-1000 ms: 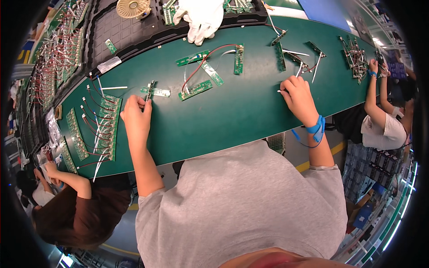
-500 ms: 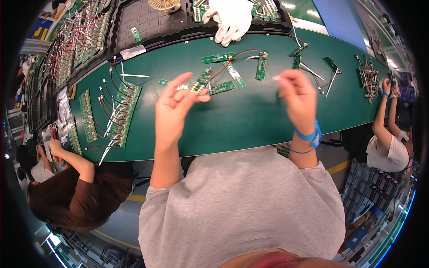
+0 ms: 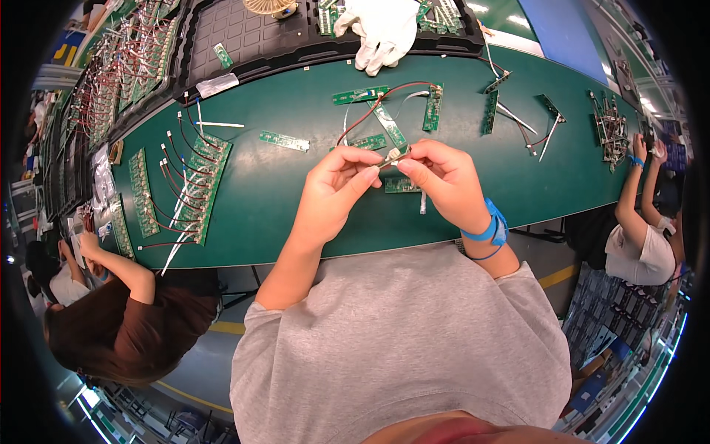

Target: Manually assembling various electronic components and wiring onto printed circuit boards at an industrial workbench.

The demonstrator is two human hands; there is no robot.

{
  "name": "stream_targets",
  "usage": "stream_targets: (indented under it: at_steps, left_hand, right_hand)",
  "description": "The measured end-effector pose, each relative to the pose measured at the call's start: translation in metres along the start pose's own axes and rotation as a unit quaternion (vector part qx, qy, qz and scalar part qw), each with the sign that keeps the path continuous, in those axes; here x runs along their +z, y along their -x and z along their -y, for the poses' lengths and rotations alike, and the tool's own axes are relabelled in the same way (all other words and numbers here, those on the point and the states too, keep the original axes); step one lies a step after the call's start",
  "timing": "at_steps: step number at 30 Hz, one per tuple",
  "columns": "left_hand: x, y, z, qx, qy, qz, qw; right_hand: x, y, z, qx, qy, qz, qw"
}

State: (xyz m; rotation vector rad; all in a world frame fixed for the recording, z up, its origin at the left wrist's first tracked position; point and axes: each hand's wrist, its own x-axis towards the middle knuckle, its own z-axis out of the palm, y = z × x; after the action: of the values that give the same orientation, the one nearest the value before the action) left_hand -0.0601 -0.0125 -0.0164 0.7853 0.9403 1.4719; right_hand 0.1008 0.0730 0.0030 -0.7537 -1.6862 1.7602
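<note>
Both my hands meet above the green table (image 3: 288, 222), their fingertips pinched on a small circuit board (image 3: 395, 155) tilted between them. My left hand (image 3: 334, 191) grips its left end and my right hand (image 3: 447, 183) its right end. Fingers cover parts of it. Just below, a second green circuit board (image 3: 399, 185) shows between the hands, with a short white cable (image 3: 423, 203); whether it rests on the table or hangs, I cannot tell. Beyond my fingers lie a slanting narrow board (image 3: 387, 122), another board (image 3: 360, 95) and an upright-lying board (image 3: 433, 111), with a red wire (image 3: 362, 118) arching among them.
At left lie larger circuit panels (image 3: 211, 189) with wires. A black tray (image 3: 229, 37) at the back holds boards and a white glove (image 3: 381, 33). Wired boards (image 3: 491, 111) and a board pile (image 3: 611, 133) lie rightward. Other people (image 3: 133, 318) sit at both sides.
My right hand has moved left and closed on the small board beside my left hand. The left hand has moved right and nearer me. A board with a white cable now shows below them.
</note>
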Motion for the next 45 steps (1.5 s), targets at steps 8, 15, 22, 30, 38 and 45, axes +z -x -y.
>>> stream_targets:
  at_steps: [8,15,22,30,38,45]
  left_hand:
    - [0.007,0.002,0.005,0.015,-0.093,-0.029,0.995]
    - [0.017,0.004,0.002,0.021,-0.264,-0.059,0.962]
    - [0.017,0.006,0.004,0.095,-0.431,-0.046,0.896]
    - [0.012,0.003,0.008,0.174,-0.450,-0.018,0.876]
    - [0.002,0.004,0.004,0.054,-0.296,0.007,0.954]
    - [0.001,0.003,0.005,-0.048,-0.227,0.007,0.973]
  right_hand:
    - [0.003,0.002,0.007,-0.008,0.020,-0.029,0.999]
    - [0.008,0.003,0.009,-0.038,0.110,-0.052,0.992]
    - [0.012,0.003,0.003,-0.043,0.148,-0.068,0.986]
    - [0.011,-0.001,-0.002,-0.032,0.179,-0.055,0.982]
    - [0.006,-0.004,-0.001,0.009,0.148,0.005,0.989]
    - [0.009,-0.003,0.000,0.003,0.183,-0.003,0.983]
